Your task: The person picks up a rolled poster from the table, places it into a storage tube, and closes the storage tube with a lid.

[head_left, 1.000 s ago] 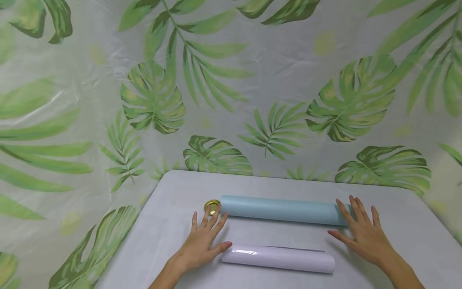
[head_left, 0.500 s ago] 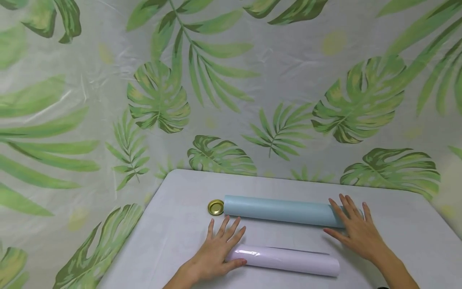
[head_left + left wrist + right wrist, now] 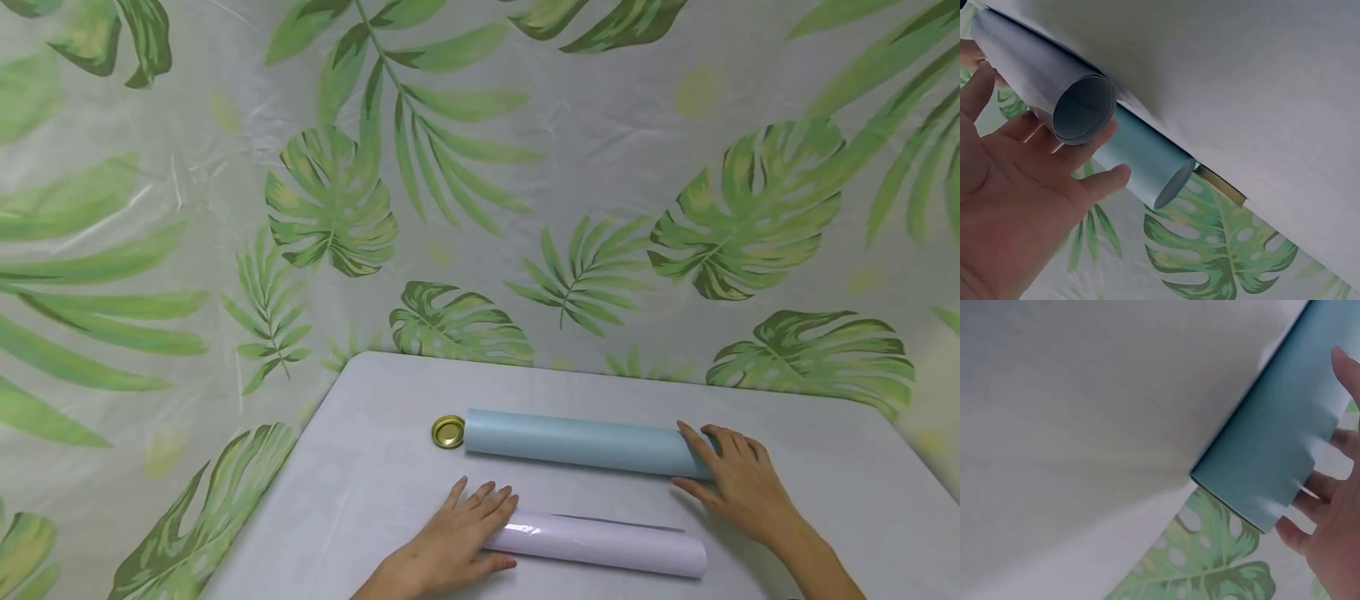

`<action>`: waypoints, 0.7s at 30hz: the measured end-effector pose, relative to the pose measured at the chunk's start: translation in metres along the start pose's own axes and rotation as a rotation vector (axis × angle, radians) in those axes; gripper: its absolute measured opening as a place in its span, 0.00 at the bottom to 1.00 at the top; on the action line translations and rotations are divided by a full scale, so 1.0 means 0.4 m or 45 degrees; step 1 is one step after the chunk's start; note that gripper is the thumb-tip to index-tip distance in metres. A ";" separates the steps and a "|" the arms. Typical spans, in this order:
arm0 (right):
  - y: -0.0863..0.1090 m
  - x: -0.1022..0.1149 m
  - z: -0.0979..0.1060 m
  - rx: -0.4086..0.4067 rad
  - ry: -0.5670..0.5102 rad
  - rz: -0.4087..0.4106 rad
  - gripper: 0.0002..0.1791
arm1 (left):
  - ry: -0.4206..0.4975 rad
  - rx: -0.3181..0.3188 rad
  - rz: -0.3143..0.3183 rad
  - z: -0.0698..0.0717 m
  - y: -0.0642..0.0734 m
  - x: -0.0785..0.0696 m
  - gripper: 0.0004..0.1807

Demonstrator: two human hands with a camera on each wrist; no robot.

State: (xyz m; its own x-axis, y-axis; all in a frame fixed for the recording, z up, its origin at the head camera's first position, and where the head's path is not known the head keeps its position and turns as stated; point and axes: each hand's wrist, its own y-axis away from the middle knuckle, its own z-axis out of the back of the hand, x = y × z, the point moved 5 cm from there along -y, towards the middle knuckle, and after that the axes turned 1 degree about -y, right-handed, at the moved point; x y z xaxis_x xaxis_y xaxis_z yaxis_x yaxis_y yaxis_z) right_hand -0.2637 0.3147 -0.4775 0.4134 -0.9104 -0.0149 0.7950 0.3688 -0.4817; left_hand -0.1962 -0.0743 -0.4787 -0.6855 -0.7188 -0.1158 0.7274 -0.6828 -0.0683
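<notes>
A pale blue paper roll (image 3: 577, 440) lies across the far part of the white table, and a shorter lilac roll (image 3: 600, 543) lies nearer. My left hand (image 3: 453, 546) is over the lilac roll's left end, fingers on the far side and thumb on the near side. In the left wrist view its fingers (image 3: 1094, 153) look mostly straight beside the roll's hollow end. My right hand (image 3: 742, 487) is at the blue roll's right end, fingers bent slightly over the top, thumb in front. In the right wrist view its fingertips (image 3: 1294, 534) touch or nearly touch the blue surface.
A round gold metal lid (image 3: 448, 432) lies against the blue roll's left end. The white table (image 3: 375, 400) has its back edge near a hanging sheet (image 3: 465, 250) printed with green leaves.
My left hand has drawn back toward me, from near the gold lid to the lilac roll's end. The right hand's fingers have bent and lowered over the blue roll, which has shifted slightly nearer.
</notes>
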 end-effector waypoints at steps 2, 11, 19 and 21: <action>-0.010 0.003 -0.003 -0.011 -0.026 0.006 0.47 | -0.045 -0.018 -0.021 -0.002 -0.001 -0.001 0.37; -0.023 0.011 -0.027 0.038 -0.046 -0.006 0.47 | -0.058 -0.105 -0.146 0.000 -0.003 -0.007 0.26; -0.021 0.014 -0.030 0.101 -0.133 -0.039 0.45 | -0.156 -0.164 -0.192 -0.004 -0.003 -0.022 0.30; -0.021 0.015 -0.033 0.132 -0.150 -0.046 0.47 | -0.158 -0.163 -0.188 -0.006 -0.001 -0.022 0.32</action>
State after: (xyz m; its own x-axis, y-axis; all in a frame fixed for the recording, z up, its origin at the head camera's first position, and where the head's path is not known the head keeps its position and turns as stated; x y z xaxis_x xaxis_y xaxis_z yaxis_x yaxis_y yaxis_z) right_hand -0.2738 0.3038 -0.4851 0.4279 -0.8975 0.1068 0.8494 0.3589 -0.3869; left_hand -0.1905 -0.0672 -0.4799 -0.7775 -0.6283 0.0273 0.6114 -0.7652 -0.2015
